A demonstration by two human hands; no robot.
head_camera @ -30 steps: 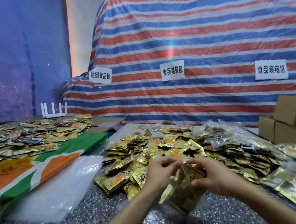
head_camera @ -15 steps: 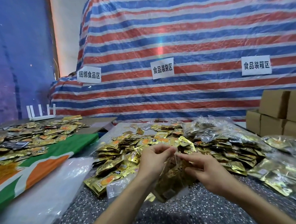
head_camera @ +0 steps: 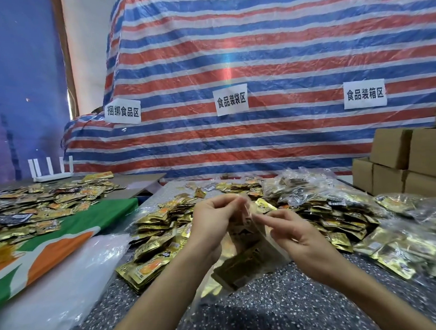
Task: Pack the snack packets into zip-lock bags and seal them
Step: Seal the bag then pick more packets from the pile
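A clear zip-lock bag (head_camera: 245, 260) with gold snack packets inside hangs between my hands above the speckled table (head_camera: 271, 309). My left hand (head_camera: 215, 223) pinches the bag's top edge near its left end. My right hand (head_camera: 290, 232) pinches the same edge a little lower to the right. Behind the hands lies a pile of loose gold snack packets (head_camera: 162, 234). Filled clear bags (head_camera: 405, 237) are heaped to the right.
A stack of empty clear bags (head_camera: 53, 287) lies at the left, beside a green, orange and white cloth (head_camera: 63, 240) with more packets (head_camera: 35, 201) on it. Cardboard boxes (head_camera: 405, 161) stand at the right. A striped tarp (head_camera: 257, 73) with three paper signs hangs behind.
The bag has been lifted higher off the table. My hands have moved apart along its top edge, and the camera has tilted up.
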